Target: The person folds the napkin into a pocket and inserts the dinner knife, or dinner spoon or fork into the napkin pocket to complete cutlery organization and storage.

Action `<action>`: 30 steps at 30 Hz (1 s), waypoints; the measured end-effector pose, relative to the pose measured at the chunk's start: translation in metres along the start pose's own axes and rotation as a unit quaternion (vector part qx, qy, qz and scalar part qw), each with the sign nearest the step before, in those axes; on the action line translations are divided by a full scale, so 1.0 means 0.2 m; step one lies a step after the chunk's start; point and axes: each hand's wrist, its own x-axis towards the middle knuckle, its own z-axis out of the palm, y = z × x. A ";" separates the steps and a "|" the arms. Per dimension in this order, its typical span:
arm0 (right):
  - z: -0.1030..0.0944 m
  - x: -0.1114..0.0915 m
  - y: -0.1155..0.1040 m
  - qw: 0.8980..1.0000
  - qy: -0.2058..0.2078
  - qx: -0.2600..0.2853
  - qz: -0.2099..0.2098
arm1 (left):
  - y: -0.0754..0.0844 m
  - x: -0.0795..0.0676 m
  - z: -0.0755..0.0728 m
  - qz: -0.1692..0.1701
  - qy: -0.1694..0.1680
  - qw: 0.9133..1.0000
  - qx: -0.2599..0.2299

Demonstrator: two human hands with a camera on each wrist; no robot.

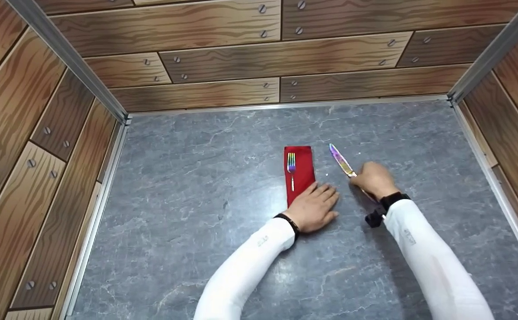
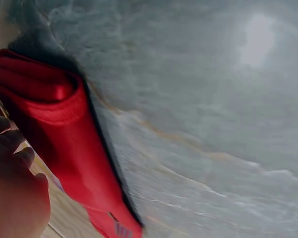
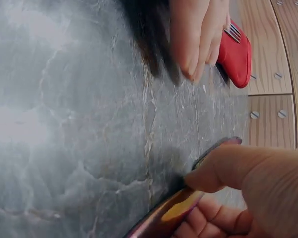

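Observation:
A folded red napkin (image 1: 302,164) lies flat, with a rainbow-coloured fork (image 1: 291,169) on its left side, tines pointing away from me. My left hand (image 1: 314,206) rests over the near part of the napkin, fingers extended to the right, hiding that end. To the right, my right hand (image 1: 374,180) pinches the handle of a rainbow-coloured table knife (image 1: 341,161), its blade pointing away and slightly left. In the right wrist view, thumb and fingers close on the knife (image 3: 181,206). The left wrist view shows thick layered folds at the napkin's (image 2: 72,144) near end.
The grey marbled surface (image 1: 197,178) is bounded by wood-patterned walls at the back (image 1: 223,53), left (image 1: 23,164) and right (image 1: 499,120). Metal strips run along its edges. A small black device (image 1: 374,218) hangs at the right wrist.

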 end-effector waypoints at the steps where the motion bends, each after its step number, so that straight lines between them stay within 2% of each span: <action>1: 0.00 0.00 0.01 1.000 0.001 0.009 -0.001 | -0.01 0.00 -0.01 -0.003 0.001 1.000 -0.012; 4: 0.00 0.00 0.01 0.999 0.002 0.047 -0.002 | -0.04 -0.02 -0.02 -0.018 0.015 0.998 -0.063; 7: 0.00 0.00 -0.02 0.994 0.003 0.108 -0.015 | -0.08 -0.06 -0.03 -0.040 0.036 0.991 -0.126; 9: 0.00 0.00 -0.06 0.986 -0.002 0.166 -0.029 | -0.10 -0.10 -0.03 -0.062 0.058 0.980 -0.180; 11: 0.00 0.00 -0.10 0.974 -0.017 0.224 -0.038 | -0.11 -0.14 -0.04 -0.094 0.081 0.959 -0.253; 12: 0.00 -0.01 -0.12 0.966 -0.025 0.254 -0.038 | -0.12 -0.17 -0.05 -0.113 0.091 0.943 -0.300; 13: 0.01 -0.01 -0.15 0.959 -0.032 0.280 -0.034 | -0.12 -0.18 -0.05 -0.132 0.100 0.920 -0.354; 15: 0.02 -0.02 -0.20 0.942 -0.049 0.331 -0.025 | -0.13 -0.21 -0.06 -0.169 0.115 0.864 -0.461; 17: 0.05 -0.02 -0.25 0.924 -0.063 0.378 -0.017 | -0.13 -0.23 -0.06 -0.197 0.120 0.790 -0.568; 18: 0.06 -0.02 -0.28 0.912 -0.071 0.404 -0.013 | -0.13 -0.24 -0.06 -0.207 0.121 0.750 -0.616; 19: 0.08 -0.03 -0.30 0.902 -0.080 0.425 -0.012 | -0.13 -0.24 -0.06 -0.213 0.121 0.712 -0.658; 21: 0.12 -0.03 -0.35 0.885 -0.097 0.455 -0.015 | -0.13 -0.25 -0.06 -0.223 0.125 0.641 -0.724; 22: 0.13 -0.04 -0.38 0.878 -0.104 0.467 -0.017 | -0.13 -0.25 -0.06 -0.226 0.128 0.611 -0.748; 23: 0.15 -0.04 -0.40 0.873 -0.111 0.475 -0.017 | -0.13 -0.25 -0.06 -0.230 0.131 0.590 -0.763; 24: 0.16 -0.04 -0.42 0.869 -0.118 0.481 -0.018 | -0.13 -0.26 -0.06 -0.234 0.135 0.574 -0.773; 25: 0.16 -0.05 -0.43 0.864 -0.124 0.487 -0.018 | -0.13 -0.26 -0.06 -0.237 0.138 0.566 -0.778; 26: 0.17 -0.05 -0.45 0.859 -0.128 0.495 -0.014 | -0.13 -0.26 -0.06 -0.240 0.141 0.562 -0.779; 28: 0.18 -0.05 -0.47 0.850 -0.137 0.509 -0.007 | -0.13 -0.28 -0.06 -0.245 0.146 0.563 -0.776; 30: 0.17 -0.05 -0.48 0.844 -0.143 0.517 -0.002 | -0.13 -0.29 -0.07 -0.247 0.152 0.568 -0.770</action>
